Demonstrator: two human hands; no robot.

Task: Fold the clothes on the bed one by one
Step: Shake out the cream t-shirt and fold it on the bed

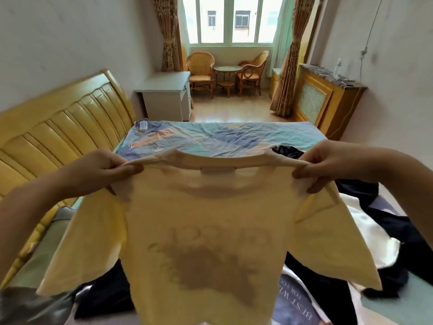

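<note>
T-shirt (206,231), pale yellow, hangs spread in the air in front of the person, held up by its two shoulders above the bed (234,137). The left hand (103,170) pinches the left shoulder seam, fingers curled over the cloth and thumb beneath. The right hand (328,165) grips the right shoulder seam the same way. The two hands are well apart, so the neckline is stretched flat between them, and a small label shows just below the collar. Both short sleeves stick out to the sides under the hands. A dark print shows faintly through the cloth at the chest, with its lettering reversed.

Behind and below the shirt, more clothes lie in a heap on the bed: dark garments (386,221), a white piece (365,231) at the right, and a blue one with white lettering (295,303) at the bottom. Farther off, a blue patterned sheet (210,134) covers the bed. A yellow padded headboard (58,127) runs along the left. Past the bed stand a white desk (166,95), two wicker chairs (201,71) around a small round table (227,76), curtains (168,31) and a window (234,19).
</note>
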